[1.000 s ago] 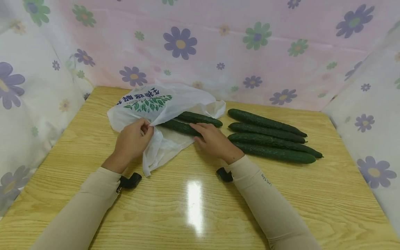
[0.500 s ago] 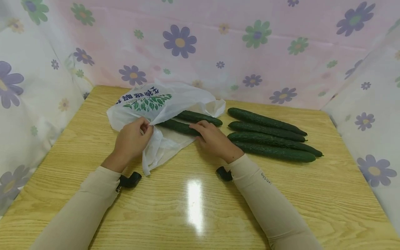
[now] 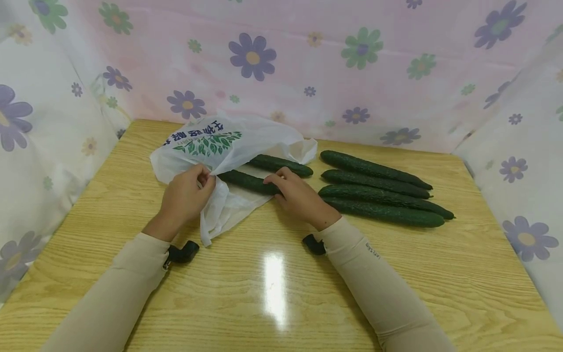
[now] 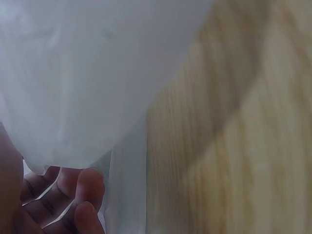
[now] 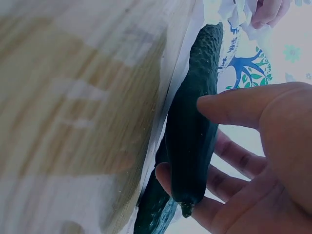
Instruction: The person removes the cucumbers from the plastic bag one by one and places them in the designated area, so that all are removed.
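Observation:
A white plastic bag (image 3: 259,129) with a green leaf print lies on the table, its mouth facing right. My left hand (image 3: 184,198) pinches the bag's front edge between thumb and fingers and lifts it a little. From the mouth stick out two cucumbers. My right hand (image 3: 303,200) grips the nearer cucumber (image 3: 246,182) by its right end; the farther cucumber (image 3: 283,165) lies just behind. In the right wrist view the thumb is on one side of the held cucumber (image 5: 190,131) and the fingers curl round the other. Its left end is hidden inside the bag.
Several more cucumbers (image 3: 378,170) lie side by side on the wooden table (image 3: 237,293), right of my right hand. Floral cloth (image 3: 299,63) hangs behind and at both sides of the table.
My right hand and the nearer cucumber have shifted slightly toward me, so the gap to the farther cucumber has widened. My left hand stays at the bag's edge.

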A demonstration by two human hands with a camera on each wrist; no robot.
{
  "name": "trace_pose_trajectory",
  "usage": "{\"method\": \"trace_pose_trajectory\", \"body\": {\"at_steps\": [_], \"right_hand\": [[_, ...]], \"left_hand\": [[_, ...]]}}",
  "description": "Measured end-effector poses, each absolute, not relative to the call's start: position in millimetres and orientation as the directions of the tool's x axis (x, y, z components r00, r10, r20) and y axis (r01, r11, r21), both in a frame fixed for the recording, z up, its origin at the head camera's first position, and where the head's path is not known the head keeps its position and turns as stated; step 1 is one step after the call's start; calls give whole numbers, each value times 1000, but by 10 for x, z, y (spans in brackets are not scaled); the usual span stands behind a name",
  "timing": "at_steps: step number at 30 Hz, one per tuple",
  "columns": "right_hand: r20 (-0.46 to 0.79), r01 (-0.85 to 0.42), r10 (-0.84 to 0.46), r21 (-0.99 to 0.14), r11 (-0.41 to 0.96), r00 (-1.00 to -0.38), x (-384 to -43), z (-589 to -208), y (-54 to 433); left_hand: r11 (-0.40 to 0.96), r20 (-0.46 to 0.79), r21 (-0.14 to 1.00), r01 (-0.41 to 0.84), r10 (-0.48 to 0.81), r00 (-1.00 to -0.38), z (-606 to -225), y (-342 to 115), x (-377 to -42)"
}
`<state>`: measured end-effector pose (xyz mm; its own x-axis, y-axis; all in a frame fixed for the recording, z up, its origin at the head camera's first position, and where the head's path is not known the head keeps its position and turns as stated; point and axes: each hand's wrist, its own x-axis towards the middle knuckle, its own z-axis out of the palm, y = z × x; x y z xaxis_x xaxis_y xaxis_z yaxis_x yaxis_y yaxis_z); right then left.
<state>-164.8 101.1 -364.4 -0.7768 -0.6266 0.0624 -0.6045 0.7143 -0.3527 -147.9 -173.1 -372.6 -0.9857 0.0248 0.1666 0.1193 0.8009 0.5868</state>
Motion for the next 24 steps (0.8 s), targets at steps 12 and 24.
{"method": "trace_pose_trajectory", "body": {"at_steps": [12,24], "right_hand": [[-67,-577,-619,-295,761,-782,-1674,-3650,1024],[-151,-488,-567,-363,794,-809,-1691,-3604,1026]], "left_hand": [[800,161,589,116,25,-987,-3700,-1718,-1484],[795,154,595,113,26,-988,-3705,-1740,-1483]]}}
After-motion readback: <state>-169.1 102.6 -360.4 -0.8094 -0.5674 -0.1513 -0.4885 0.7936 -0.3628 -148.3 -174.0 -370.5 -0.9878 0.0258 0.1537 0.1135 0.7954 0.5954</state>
